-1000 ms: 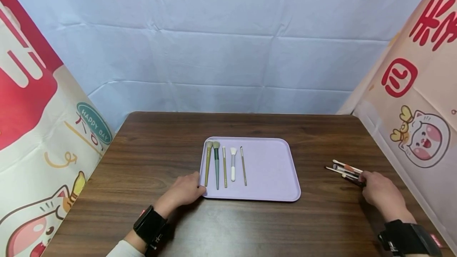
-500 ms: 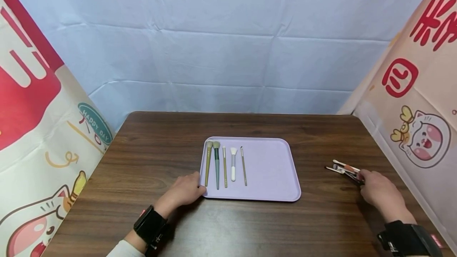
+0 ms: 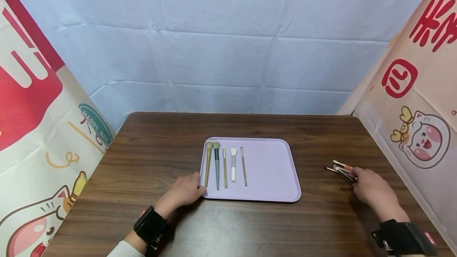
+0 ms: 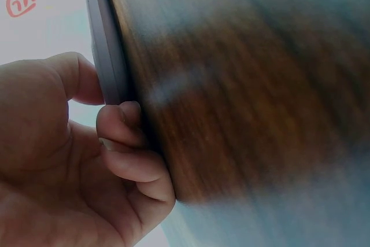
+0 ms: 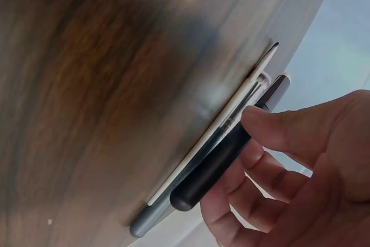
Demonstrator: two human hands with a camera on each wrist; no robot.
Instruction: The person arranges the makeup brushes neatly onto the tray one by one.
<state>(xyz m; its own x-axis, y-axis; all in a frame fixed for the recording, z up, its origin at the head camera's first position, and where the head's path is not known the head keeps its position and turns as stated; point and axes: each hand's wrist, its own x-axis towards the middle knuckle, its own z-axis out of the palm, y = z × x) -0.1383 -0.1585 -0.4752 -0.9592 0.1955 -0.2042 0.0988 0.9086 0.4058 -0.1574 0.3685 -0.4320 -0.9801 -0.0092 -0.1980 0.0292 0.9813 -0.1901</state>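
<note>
The right hand's fingers (image 5: 266,126) pinch a black-handled brush (image 5: 215,165), thumb on its handle and other fingers curled behind. Just beside it lie a white-handled brush (image 5: 213,124) and a grey-ended brush (image 5: 147,222); whether all of them touch, I cannot tell. This loose bunch is at the right of the table (image 3: 292,229), under the right hand (image 3: 375,190). Raising the pinched handle could drag or roll its neighbours, since they lie so close together, and a smooth round handle might twist in a pinch.

Farther left, the left hand (image 3: 183,190) grips the near left corner of the lilac tray (image 3: 275,169), where five brushes (image 3: 233,167) lie side by side. A tug on that corner could shift the tray and disturb the row.
</note>
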